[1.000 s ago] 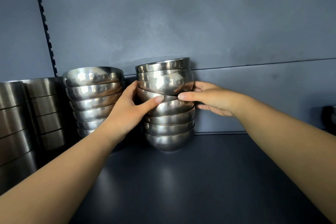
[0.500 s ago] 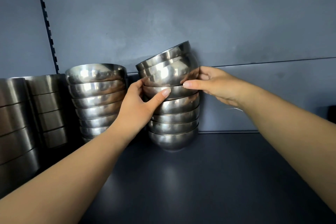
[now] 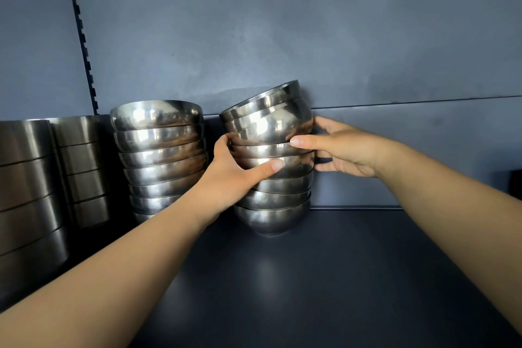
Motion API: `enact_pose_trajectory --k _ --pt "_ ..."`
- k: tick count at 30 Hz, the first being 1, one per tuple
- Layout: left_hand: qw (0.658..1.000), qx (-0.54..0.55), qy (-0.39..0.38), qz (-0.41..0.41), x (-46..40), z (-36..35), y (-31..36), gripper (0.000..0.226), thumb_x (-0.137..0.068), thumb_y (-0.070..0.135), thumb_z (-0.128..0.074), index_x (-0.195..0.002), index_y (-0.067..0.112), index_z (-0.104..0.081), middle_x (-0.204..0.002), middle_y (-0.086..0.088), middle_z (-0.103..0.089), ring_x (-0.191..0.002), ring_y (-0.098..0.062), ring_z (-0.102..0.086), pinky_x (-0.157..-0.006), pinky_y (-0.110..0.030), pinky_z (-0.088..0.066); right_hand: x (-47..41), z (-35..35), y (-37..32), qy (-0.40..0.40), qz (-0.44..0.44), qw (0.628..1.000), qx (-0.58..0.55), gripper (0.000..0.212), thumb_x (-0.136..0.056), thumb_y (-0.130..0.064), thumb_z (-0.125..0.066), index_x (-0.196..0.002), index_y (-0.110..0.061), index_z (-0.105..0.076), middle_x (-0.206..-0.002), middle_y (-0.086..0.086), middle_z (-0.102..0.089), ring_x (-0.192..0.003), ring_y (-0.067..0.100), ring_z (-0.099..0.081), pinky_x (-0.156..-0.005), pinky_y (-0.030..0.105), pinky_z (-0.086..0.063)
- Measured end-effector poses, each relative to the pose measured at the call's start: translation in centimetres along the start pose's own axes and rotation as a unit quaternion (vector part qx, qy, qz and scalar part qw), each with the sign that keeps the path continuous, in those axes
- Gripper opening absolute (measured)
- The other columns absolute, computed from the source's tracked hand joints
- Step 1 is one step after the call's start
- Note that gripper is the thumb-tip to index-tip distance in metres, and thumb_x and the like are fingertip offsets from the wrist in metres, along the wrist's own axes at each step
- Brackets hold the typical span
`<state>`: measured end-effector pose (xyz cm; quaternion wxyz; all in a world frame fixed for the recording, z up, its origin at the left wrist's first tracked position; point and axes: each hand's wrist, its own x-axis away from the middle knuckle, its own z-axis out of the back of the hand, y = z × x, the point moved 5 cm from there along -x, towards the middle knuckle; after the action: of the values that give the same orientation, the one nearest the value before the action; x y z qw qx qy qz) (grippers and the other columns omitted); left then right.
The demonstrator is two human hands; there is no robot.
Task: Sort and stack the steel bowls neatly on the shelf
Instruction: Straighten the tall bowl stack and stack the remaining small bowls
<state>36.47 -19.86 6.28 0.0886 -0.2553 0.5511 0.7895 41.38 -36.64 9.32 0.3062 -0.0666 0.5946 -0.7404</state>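
Our stack of bowls (image 3: pixel 272 192) stands on the shelf (image 3: pixel 353 277) by the back wall, its top bowls (image 3: pixel 268 118) tilted. Our left hand (image 3: pixel 231 178) and right hand (image 3: pixel 339 150) grip it — fingers curled around both sides. Another bowl stack (image 3: pixel 161 155) stands just left.

Two bare forearms, no sleeves anywhere along their visible length. No watch, bracelet or band at either wrist. Left hand (image 3: pixel 231 175) without glove or ring on the parts that show; thumbnail short, plain, unpainted. Right hand (image 3: pixel 341 150) likewise ungloved, no ring on the visible fingers; thumbnail short and pale, rounded at the tip, no polish. Smooth forearms, no marks, tattoos or plasters. Nothing of the upper arms, shoulders or clothing inside the view.
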Motion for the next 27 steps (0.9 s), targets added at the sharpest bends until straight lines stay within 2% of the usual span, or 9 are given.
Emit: enact_pose_trajectory --k 2,5,8,11,14,18,20,23,27 --pt "1.0 -0.001 0.004 -0.002 -0.1 0.3 0.0 0.105 -0.045 0.05 -0.079 -0.135 0.023 -0.032 -0.123 0.004 -0.057 -0.111 -0.01 -0.057 -0.097 -0.031 -0.046 0.0 -0.1 0.1 -0.002 0.003 1.0 -0.014 0.056 -0.041 -0.037 -0.076 -0.093 -0.027 -0.058 -0.094 -0.008 -0.069 -0.085 0.012 -0.064 -0.091 0.037 -0.046" --pt "1.0 0.0 0.002 -0.01 -0.1 0.6 -0.1 0.106 -0.043 0.054 -0.085 -0.131 0.029 -0.032 -0.124 0.003 -0.058 -0.111 -0.01 -0.057 -0.099 -0.032 -0.046 0.0 -0.2 0.4 -0.003 0.011 1.0 -0.022 0.056 -0.04 -0.038 -0.076 -0.092 -0.027 -0.057 -0.094 -0.009 -0.068 -0.08 0.005 -0.065 -0.075 0.028 -0.05" --pt "1.0 0.013 0.0 -0.01 -0.4 0.7 -0.4 0.114 -0.041 0.052 -0.085 -0.138 0.034 -0.028 -0.126 0.004 -0.058 -0.114 -0.011 -0.057 -0.099 -0.034 -0.046 -0.1 -0.3 0.7 -0.009 0.012 1.0 -0.021 0.055 -0.041 -0.038 -0.075 -0.093 -0.029 -0.057 -0.089 -0.015 -0.069 -0.075 -0.002 -0.066 -0.068 0.024 -0.05" --pt "0.999 0.039 -0.012 -0.015 -0.4 0.7 -0.5 0.111 -0.04 0.051 -0.084 -0.137 0.039 -0.031 -0.122 0.006 -0.063 -0.111 -0.009 -0.06 -0.098 -0.036 -0.048 0.0 -0.2 0.7 -0.012 0.005 1.0 -0.014 0.047 -0.044 -0.036 -0.075 -0.086 -0.027 -0.057 -0.078 -0.015 -0.068 -0.068 0.0 -0.064 -0.068 0.025 -0.05" --pt "0.998 0.052 -0.03 -0.03 -0.4 0.6 -0.5 0.096 -0.043 0.049 -0.084 -0.128 0.039 -0.041 -0.113 0.011 -0.068 -0.104 -0.004 -0.064 -0.092 -0.031 -0.051 -0.1 -0.1 0.3 -0.003 -0.009 1.0 -0.015 0.055 -0.043 -0.048 -0.073 -0.091 -0.028 -0.056 -0.075 -0.013 -0.068 -0.07 0.006 -0.064 -0.07 0.029 -0.052" --pt "0.998 0.056 -0.03 -0.018 -0.5 0.7 -0.9 0.082 -0.045 0.049 -0.083 -0.119 0.032 -0.052 -0.111 0.009 -0.069 -0.103 -0.005 -0.065 -0.093 -0.031 -0.05 -0.3 0.0 0.0 0.031 -0.015 0.999 0.012 0.033 -0.071 -0.052 -0.064 -0.093 -0.028 -0.058 -0.074 -0.014 -0.069 -0.071 0.006 -0.065 -0.077 0.033 -0.049" --pt "0.998 0.049 -0.027 -0.015 -0.5 0.7 -1.3 0.075 -0.047 0.051 -0.079 -0.114 0.024 -0.058 -0.11 0.007 -0.07 -0.103 -0.007 -0.065 -0.095 -0.034 -0.049 -0.2 -0.1 0.1 0.038 -0.011 0.999 0.027 0.031 -0.075 -0.052 -0.061 -0.093 -0.027 -0.057 -0.079 -0.013 -0.068 -0.072 0.005 -0.065 -0.074 0.029 -0.049" --pt "0.999 0.045 -0.02 -0.019 -0.4 0.5 -1.7 0.072 -0.048 0.054 -0.077 -0.11 0.023 -0.059 -0.108 0.008 -0.07 -0.102 -0.006 -0.065 -0.094 -0.033 -0.049 0.0 -0.2 0.3 0.032 -0.012 0.999 0.041 0.03 -0.079 -0.05 -0.057 -0.098 -0.026 -0.056 -0.096 -0.008 -0.067 -0.088 0.009 -0.063 -0.077 0.028 -0.05" --pt "0.998 0.048 -0.023 -0.025 -0.3 0.5 -1.8 0.076 -0.05 0.053 -0.077 -0.116 0.023 -0.054 -0.112 0.008 -0.068 -0.105 -0.005 -0.063 -0.096 -0.032 -0.049 0.1 -0.3 0.4 0.031 -0.019 0.998 0.052 0.03 -0.081 -0.05 -0.054 -0.099 -0.027 -0.057 -0.106 -0.006 -0.065 -0.095 0.01 -0.061 -0.073 0.026 -0.049"
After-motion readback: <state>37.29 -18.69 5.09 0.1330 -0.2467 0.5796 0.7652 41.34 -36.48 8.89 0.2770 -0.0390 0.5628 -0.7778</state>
